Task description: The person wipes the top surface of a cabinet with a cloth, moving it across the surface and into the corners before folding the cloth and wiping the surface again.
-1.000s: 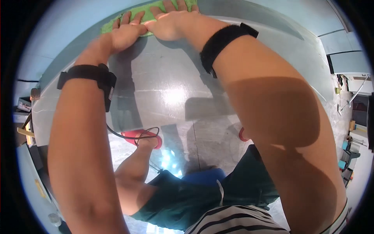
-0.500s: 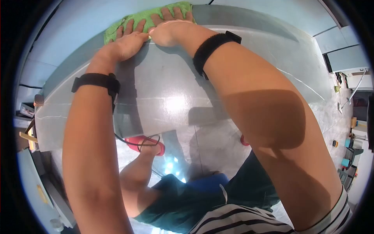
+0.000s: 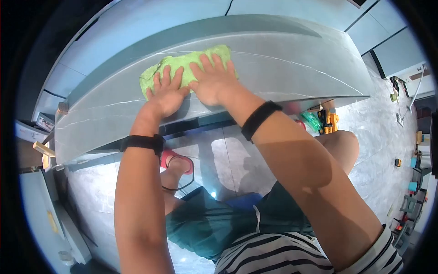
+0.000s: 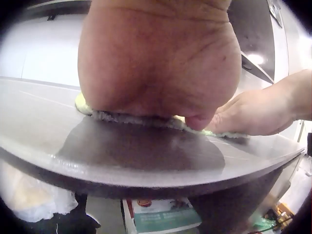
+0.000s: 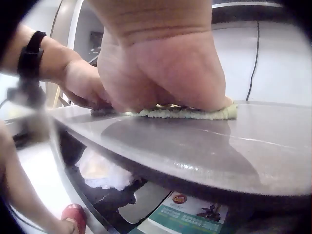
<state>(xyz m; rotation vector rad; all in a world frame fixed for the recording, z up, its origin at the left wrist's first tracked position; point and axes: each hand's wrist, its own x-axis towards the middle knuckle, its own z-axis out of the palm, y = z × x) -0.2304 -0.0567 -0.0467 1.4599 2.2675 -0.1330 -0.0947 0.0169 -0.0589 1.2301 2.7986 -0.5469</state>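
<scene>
A green cloth [image 3: 189, 64] lies spread on the grey stone-look tabletop [image 3: 283, 77], slightly rumpled along its far edge. My left hand [image 3: 166, 95] presses flat on its left half with the fingers spread. On the right half rests my right hand [image 3: 212, 83], fingers also straight and apart. The two thumbs come close together at the cloth's near edge. In the left wrist view the cloth's edge [image 4: 141, 120] shows under the heel of the hand. The right wrist view has the cloth [image 5: 183, 113] flat between palm and tabletop.
Under the tabletop are a green-and-white printed box or book [image 5: 185, 214] and a white plastic bag [image 5: 105, 168]. A yellow toy vehicle [image 3: 329, 121] stands on the floor at the right. Pale blue cabinet fronts [image 3: 150, 27] rise behind the table's far edge.
Both hands have drawn the green cloth from the far edge of the tabletop back toward the body. The head view has shifted too, showing more floor under the near edge.
</scene>
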